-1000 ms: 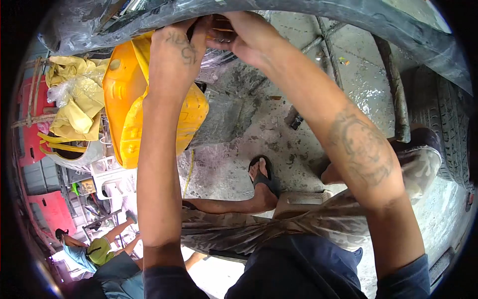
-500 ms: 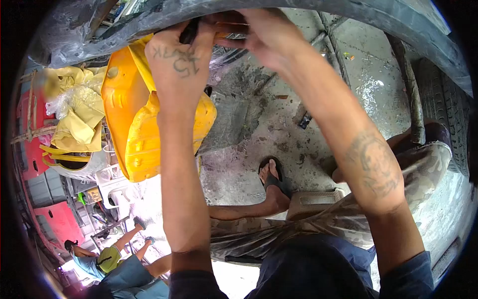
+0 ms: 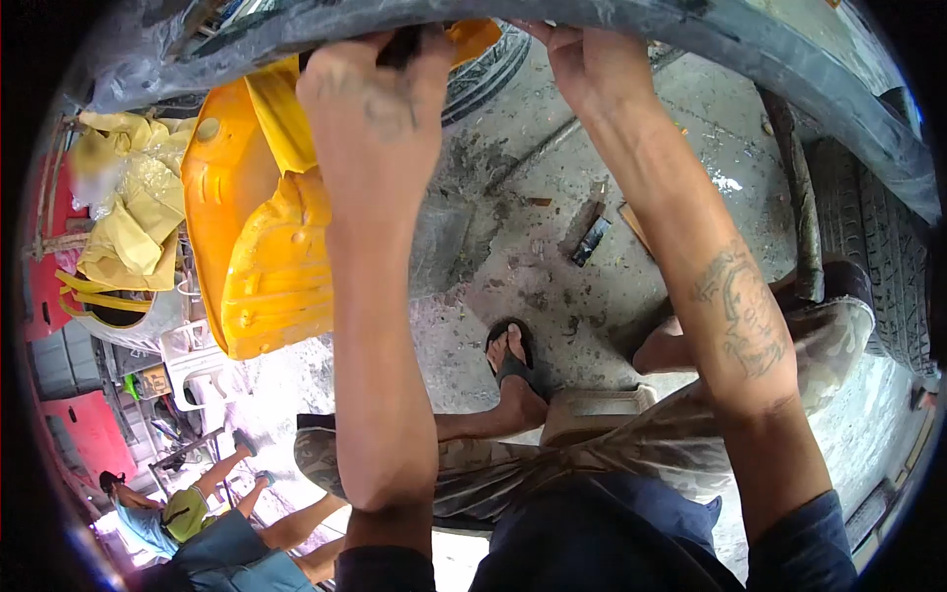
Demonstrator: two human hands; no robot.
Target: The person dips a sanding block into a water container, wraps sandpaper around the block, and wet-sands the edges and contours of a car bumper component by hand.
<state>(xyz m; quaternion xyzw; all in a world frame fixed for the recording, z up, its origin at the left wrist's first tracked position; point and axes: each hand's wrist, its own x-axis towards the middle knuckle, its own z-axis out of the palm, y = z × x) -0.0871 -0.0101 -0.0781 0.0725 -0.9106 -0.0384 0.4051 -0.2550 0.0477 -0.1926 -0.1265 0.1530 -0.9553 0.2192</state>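
My left hand (image 3: 375,104) is raised to the lower edge of a dark grey curved panel (image 3: 681,32). Its fingers curl around something I cannot make out, and the fingertips are hidden under the edge. A small orange-yellow piece (image 3: 474,40) shows right beside the left thumb; whether the hand holds it, I cannot tell. Farther right, my right hand (image 3: 604,74) reaches up to the same edge, apart from the left. One finger stretches out toward the upper left, while the others are mostly out of sight. Nothing shows in the right hand.
Large yellow molded panels (image 3: 266,266) stand left of my left forearm. Yellow sheets (image 3: 133,212) and plastic wrap lie beyond. A black object (image 3: 592,241) rests on the stained floor. At right are a pole (image 3: 797,197) and a tire (image 3: 873,237). Another person (image 3: 163,518) is at lower left.
My hands have moved apart: the right hand has shifted right, away from the left. The orange piece now shows beside the left thumb. The view has shifted slightly.
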